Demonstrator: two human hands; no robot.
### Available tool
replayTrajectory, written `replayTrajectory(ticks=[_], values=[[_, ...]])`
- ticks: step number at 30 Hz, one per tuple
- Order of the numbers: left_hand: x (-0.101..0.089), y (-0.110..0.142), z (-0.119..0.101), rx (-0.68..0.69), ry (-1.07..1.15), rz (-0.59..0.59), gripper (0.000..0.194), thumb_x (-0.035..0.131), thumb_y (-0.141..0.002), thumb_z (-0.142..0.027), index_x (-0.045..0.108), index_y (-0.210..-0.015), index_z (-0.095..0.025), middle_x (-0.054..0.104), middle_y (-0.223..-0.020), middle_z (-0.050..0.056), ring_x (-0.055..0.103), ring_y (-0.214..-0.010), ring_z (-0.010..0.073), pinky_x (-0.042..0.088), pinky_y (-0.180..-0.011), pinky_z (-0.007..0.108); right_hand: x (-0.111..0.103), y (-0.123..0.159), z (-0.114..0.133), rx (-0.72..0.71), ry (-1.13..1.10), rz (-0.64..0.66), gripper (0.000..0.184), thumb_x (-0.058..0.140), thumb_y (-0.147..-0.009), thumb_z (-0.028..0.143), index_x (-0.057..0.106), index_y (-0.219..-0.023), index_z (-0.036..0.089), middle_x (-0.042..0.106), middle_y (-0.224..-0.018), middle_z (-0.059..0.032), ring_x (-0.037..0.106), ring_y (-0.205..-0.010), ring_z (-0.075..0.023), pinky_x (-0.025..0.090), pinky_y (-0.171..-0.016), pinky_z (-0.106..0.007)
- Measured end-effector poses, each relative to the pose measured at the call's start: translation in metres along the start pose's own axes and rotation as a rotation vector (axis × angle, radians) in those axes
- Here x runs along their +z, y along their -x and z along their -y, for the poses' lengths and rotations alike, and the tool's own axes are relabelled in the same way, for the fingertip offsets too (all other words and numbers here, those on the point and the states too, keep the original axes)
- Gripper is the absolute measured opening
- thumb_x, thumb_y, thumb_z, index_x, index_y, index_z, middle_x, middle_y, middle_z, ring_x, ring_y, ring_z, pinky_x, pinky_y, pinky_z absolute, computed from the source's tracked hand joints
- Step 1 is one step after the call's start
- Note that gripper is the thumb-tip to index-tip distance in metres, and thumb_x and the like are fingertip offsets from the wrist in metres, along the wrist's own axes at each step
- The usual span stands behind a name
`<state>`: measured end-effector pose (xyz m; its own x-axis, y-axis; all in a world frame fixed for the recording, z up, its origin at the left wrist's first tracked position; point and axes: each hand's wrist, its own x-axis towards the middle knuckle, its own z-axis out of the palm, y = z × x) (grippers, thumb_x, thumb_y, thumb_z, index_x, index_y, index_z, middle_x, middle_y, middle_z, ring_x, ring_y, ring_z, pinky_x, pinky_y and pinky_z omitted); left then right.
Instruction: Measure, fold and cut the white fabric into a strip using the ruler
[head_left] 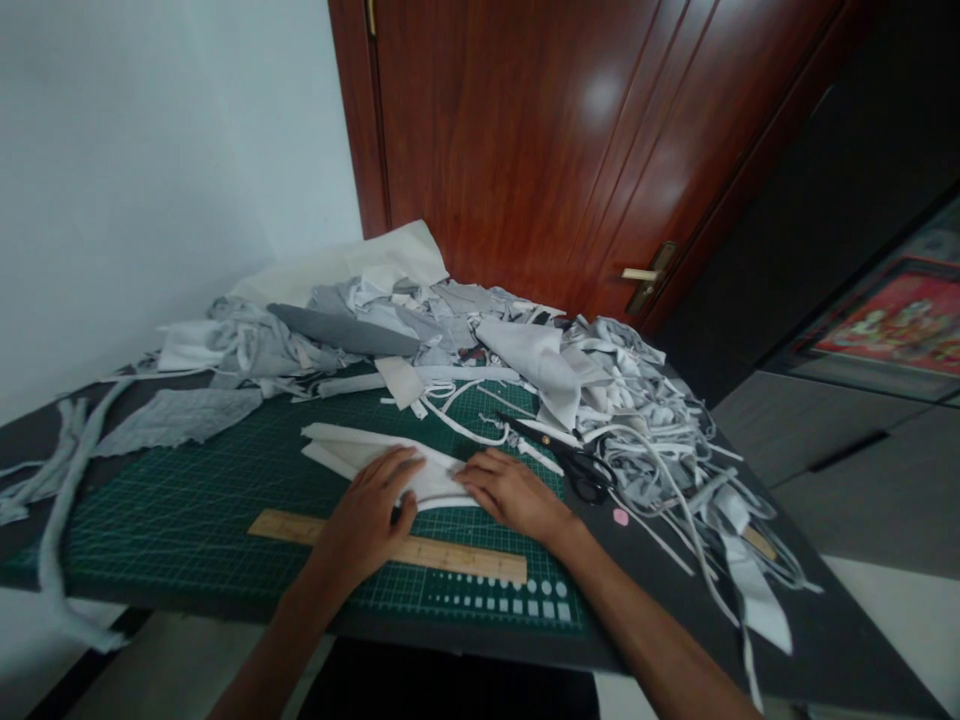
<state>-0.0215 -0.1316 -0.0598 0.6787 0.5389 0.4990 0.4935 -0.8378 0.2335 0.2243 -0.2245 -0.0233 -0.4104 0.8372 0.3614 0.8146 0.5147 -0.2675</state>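
A folded piece of white cloth point(439, 482) lies on the green cutting mat point(202, 510), its layers spread apart at the left end. My left hand point(373, 505) rests on the cloth's near side, fingers stretched out and thumb apart. At the cloth's right end, my right hand point(514, 490) lies with its fingers extended over the fabric; its thumb is hard to make out. A wooden ruler point(465, 558) sits on the mat in front of the cloth, partly covered by my left hand and wrist.
Black-handled scissors point(589, 475) and a small pink piece point(620, 517) lie right of my right hand. Grey and white fabric scraps point(637, 440) are heaped along the back and right. A long fabric strip point(56, 540) hangs over the front left edge. Behind stands a wooden door point(510, 130).
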Motion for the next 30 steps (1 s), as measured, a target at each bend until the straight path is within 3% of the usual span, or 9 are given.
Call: replayTrajectory(ticks=[7, 11, 15, 18, 22, 25, 30], values=[[-0.002, -0.003, 0.002, 0.000, -0.053, 0.116, 0.059, 0.046, -0.090, -0.018, 0.055, -0.148, -0.020, 0.048, -0.159, 0.011, 0.043, -0.148, 0.0292, 0.040, -0.121, 0.051, -0.007, 0.004, 0.003, 0.127, 0.032, 0.062, 0.012, 0.064, -0.101, 0.028, 0.072, -0.108, 0.021, 0.072, -0.096, -0.0045, 0.061, -0.093, -0.0215, 0.042, -0.093, -0.036], [-0.009, -0.012, 0.003, 0.003, -0.060, 0.230, 0.066, 0.052, -0.084, -0.017, 0.053, -0.150, -0.021, 0.043, -0.163, 0.012, 0.042, -0.149, 0.0321, 0.038, -0.121, 0.053, -0.018, 0.012, 0.004, 0.151, 0.029, 0.071, 0.025, 0.074, -0.091, 0.031, 0.071, -0.114, 0.021, 0.067, -0.105, -0.0063, 0.059, -0.104, -0.0250, 0.041, -0.098, -0.039], [-0.015, -0.019, 0.001, -0.011, -0.055, 0.289, 0.071, 0.056, -0.079, -0.014, 0.053, -0.150, -0.023, 0.040, -0.165, 0.012, 0.040, -0.148, 0.0342, 0.037, -0.120, 0.055, -0.025, 0.015, 0.007, 0.091, 0.029, 0.085, 0.029, 0.072, -0.093, 0.032, 0.071, -0.120, 0.021, 0.065, -0.115, -0.0084, 0.057, -0.108, -0.0257, 0.043, -0.100, -0.041], [-0.017, -0.024, -0.002, -0.019, -0.031, 0.274, 0.067, 0.055, -0.078, -0.012, 0.059, -0.145, -0.020, 0.053, -0.149, 0.015, 0.046, -0.140, 0.0341, 0.039, -0.117, 0.054, -0.023, 0.012, 0.011, 0.021, -0.021, 0.117, 0.020, 0.063, -0.097, 0.020, 0.073, -0.114, 0.021, 0.067, -0.112, -0.0072, 0.060, -0.105, -0.0226, 0.046, -0.098, -0.036], [-0.020, -0.034, -0.004, -0.024, -0.003, 0.296, 0.058, 0.051, -0.080, -0.012, 0.067, -0.136, -0.017, 0.065, -0.112, 0.013, 0.059, -0.114, 0.0304, 0.048, -0.106, 0.049, -0.013, 0.009, 0.014, -0.010, -0.088, 0.166, 0.028, 0.056, -0.094, 0.009, 0.073, -0.112, 0.020, 0.069, -0.105, -0.0046, 0.065, -0.098, -0.0188, 0.049, -0.091, -0.028], [-0.020, -0.043, -0.007, -0.046, -0.003, 0.287, 0.049, 0.047, -0.085, -0.012, 0.073, -0.127, -0.018, 0.067, -0.105, 0.011, 0.063, -0.106, 0.0269, 0.052, -0.098, 0.042, -0.008, 0.010, 0.014, 0.001, -0.124, 0.186, 0.027, 0.056, -0.093, 0.010, 0.073, -0.110, 0.021, 0.072, -0.103, -0.0032, 0.067, -0.093, -0.0181, 0.050, -0.086, -0.026], [-0.015, -0.051, -0.009, -0.131, -0.027, 0.238, 0.040, 0.044, -0.091, -0.017, 0.080, -0.109, -0.022, 0.064, -0.088, 0.006, 0.065, -0.082, 0.0204, 0.052, -0.076, 0.032, -0.003, 0.011, 0.017, 0.111, -0.134, 0.175, 0.026, 0.052, -0.103, 0.020, 0.073, -0.118, 0.025, 0.078, -0.105, -0.0028, 0.072, -0.094, -0.0185, 0.050, -0.086, -0.027]])
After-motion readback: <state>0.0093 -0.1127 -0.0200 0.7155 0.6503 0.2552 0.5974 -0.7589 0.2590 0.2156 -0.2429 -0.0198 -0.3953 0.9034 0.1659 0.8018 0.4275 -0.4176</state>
